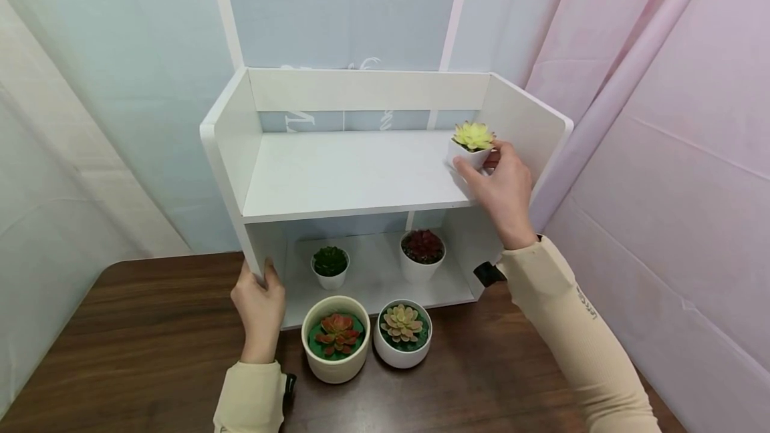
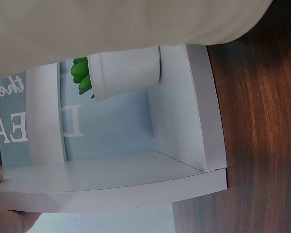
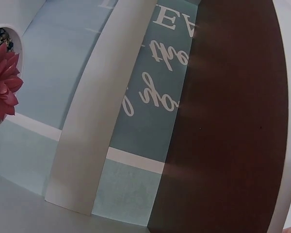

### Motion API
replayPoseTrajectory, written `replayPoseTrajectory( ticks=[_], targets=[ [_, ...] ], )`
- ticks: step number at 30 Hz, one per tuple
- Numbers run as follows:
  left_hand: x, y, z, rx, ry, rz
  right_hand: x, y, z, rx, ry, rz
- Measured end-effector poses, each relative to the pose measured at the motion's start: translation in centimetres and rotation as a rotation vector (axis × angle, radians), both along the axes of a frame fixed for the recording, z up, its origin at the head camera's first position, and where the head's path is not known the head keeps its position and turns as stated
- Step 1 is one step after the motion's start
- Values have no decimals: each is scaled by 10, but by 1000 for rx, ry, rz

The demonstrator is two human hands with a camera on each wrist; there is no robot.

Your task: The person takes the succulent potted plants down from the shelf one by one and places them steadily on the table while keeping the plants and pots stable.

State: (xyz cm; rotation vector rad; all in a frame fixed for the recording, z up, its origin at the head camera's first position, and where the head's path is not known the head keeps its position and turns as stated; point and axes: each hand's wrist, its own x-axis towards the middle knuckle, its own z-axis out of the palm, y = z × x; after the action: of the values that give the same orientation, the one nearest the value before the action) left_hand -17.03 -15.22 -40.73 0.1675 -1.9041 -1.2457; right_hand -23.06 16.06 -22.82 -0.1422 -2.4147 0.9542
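**Yellow succulent pot held on the top shelf, other hand steadying the unit**

We have our right hand (image 1: 504, 187) up at the right end of the top board of the white shelf unit (image 1: 349, 176), fingers and thumb curled around the small white pot with the yellow-green succulent (image 1: 472, 143). The pot sits on the top board, close to the right side wall and near the back rail. We cannot tell from the head view whether its base rests fully on the board or is held just above it.

Our left hand (image 1: 260, 306) grips the front edge of the unit's left side panel low down, thumb on the inner face and fingers wrapped behind, just above the brown wooden table (image 1: 138, 333).

Inside the lower compartment stand two small white pots: one with a dark green plant (image 1: 330, 266) to the left and one with a dark red plant (image 1: 422, 254) to the right, a little apart. On the table in front of the unit sit two larger pots, side by side and nearly touching: a cream pot with a red-orange succulent (image 1: 335, 339) on the left and a white pot with a pale pink-beige succulent (image 1: 402, 331) on the right.

The left wrist view shows the white side panel (image 2: 203, 107), the table and the green plant's pot (image 2: 126, 73).
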Motion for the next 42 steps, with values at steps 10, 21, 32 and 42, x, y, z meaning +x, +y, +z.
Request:
replayPoseTrajectory(
  ticks=[10, 21, 32, 42],
  targets=[
    [1, -1, 0, 1, -4, 3, 0, 0, -1, 8, 26, -3],
    [2, -2, 0, 5, 5, -12, 1, -1, -7, -21, 151, 13],
    [3, -3, 0, -6, 2, 0, 6, -1, -15, -82, 284, 63],
    [3, -5, 0, -13, 5, -1, 14, -2, -20, -113, 336, 82]
  ],
)
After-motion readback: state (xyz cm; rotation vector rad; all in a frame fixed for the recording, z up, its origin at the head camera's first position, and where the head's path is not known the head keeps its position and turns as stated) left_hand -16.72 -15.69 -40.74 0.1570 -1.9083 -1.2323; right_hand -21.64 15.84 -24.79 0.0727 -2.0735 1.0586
